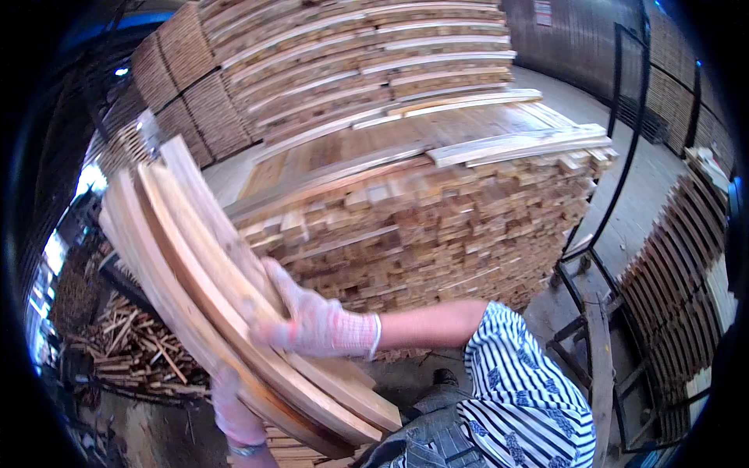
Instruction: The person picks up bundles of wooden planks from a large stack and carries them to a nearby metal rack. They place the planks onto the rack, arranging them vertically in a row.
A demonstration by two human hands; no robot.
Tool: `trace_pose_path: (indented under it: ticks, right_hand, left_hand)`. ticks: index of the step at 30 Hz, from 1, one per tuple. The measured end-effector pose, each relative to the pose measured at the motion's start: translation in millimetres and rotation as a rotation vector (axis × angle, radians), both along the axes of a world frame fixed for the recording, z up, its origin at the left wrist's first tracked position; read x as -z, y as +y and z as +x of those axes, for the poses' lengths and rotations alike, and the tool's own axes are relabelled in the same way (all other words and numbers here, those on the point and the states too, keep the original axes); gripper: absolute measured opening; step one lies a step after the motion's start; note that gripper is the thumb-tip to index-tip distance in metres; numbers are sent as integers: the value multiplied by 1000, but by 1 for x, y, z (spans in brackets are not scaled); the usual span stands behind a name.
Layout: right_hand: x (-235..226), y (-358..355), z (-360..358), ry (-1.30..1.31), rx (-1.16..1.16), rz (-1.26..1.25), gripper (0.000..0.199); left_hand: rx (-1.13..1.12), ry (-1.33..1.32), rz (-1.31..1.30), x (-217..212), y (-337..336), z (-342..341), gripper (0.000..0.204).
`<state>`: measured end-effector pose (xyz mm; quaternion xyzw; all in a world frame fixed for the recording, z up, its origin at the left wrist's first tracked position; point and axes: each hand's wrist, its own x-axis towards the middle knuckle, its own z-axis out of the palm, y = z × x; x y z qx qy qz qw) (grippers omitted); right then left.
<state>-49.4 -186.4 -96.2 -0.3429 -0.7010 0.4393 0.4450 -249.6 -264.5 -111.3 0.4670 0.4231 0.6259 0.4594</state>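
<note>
Most of the left hand [234, 409] is tucked under the bundle of boards [226, 296], so you only see the gloved back of it and the wrist, which runs off the bottom edge, and you can't tell how the fingers sit. The right hand [312, 320] lies on top of the boards, but its fingertips are smeared with blur, and the lower ends of the boards disappear behind the striped sleeve [523, 390] and the frame edge. The scrap pile [133, 351] at left is too dim and tangled to pick apart, and the big stack [421, 226] hides whatever it's sitting on.
</note>
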Motion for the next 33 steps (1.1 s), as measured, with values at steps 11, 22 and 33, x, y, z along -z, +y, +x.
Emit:
trace_pose_path:
  ticks: [11,22,33]
  right_hand:
    - [-153,110,250,301,105,-244,58]
    - [-94,188,430,-517,606,-115,85]
    - [-103,177,420,-471,611,-234,83]
  left_hand:
    - [800,-51,-18,-184,195,244,59]
    - [770,237,-206,-125,427,327,56]
    - [411,1472,-88,-195,369,364,47]
